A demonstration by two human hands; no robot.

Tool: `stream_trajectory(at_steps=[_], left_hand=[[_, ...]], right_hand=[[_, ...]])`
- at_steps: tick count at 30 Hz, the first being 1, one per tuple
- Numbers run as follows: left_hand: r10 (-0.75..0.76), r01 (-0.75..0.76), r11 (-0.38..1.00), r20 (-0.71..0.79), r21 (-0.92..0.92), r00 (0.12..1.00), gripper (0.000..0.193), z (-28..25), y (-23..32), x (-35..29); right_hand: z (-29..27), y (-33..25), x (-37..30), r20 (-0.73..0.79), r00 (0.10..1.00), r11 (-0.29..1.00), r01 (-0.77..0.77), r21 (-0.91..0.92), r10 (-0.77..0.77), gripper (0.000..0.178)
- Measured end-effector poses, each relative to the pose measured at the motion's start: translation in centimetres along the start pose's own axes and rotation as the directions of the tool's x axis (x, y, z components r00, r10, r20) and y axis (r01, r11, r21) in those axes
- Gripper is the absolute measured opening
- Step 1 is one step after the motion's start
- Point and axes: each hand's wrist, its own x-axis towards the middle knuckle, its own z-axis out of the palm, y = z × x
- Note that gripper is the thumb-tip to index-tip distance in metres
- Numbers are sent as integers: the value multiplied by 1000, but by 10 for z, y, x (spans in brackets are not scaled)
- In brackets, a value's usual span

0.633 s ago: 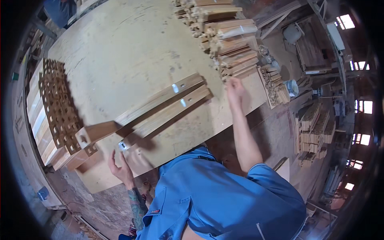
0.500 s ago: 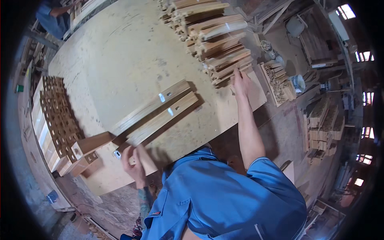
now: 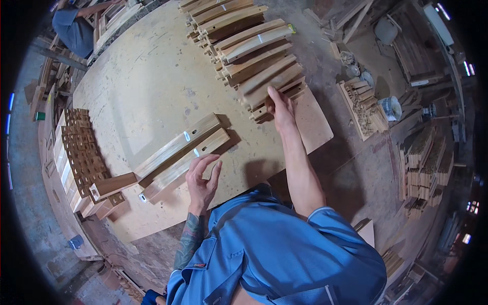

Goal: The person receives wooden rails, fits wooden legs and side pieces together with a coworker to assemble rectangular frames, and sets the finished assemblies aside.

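- Slotted wooden pieces, one stack: well left of the left hand.
- Short wooden piece: left of the left hand, set across the far rail's near end.
- Far rail and near rail, two long slotted timbers lying side by side: just beyond and left of the left hand. Each bears a bright patch; label or glare, cannot tell.
- Shirt tag, small, reddish: below the left hand; writing too small to read.
- Left hand: fingers curved, thumb spread apart, grasping nothing; close by the near rail, contact cannot be told.
- Row of rails: beyond the right hand, at the table's far right; a yellow-green bit at one end.
- Right hand: fingers at a blurred rail in that row; whether pinching it, cannot tell.
- Pale bucket: well right of the right hand; markings illegible.
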Motion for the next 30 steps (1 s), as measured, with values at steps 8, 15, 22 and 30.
stream_trajectory(at_steps=[8,15,22,30], left_hand=[[-210,210,978,-43,-5,977,25,-38,-16,-5],[-338,343,939,153,-6,929,38,-52,-38,-19],[-387,664,318,546,-677,743,51,-46,-34,-26],[-250,323,878,237,-354,939,58,-87,-71,58]], right_hand=[[18,-20,-70,494,851,913,44,-406,179,19],[71,0,-84,823,389,383,895,-229,-414,24],[99,3,-81,907,250,271,949,-161,-338,33],[154,-16,-50,868,384,785,408,-466,316,50]])
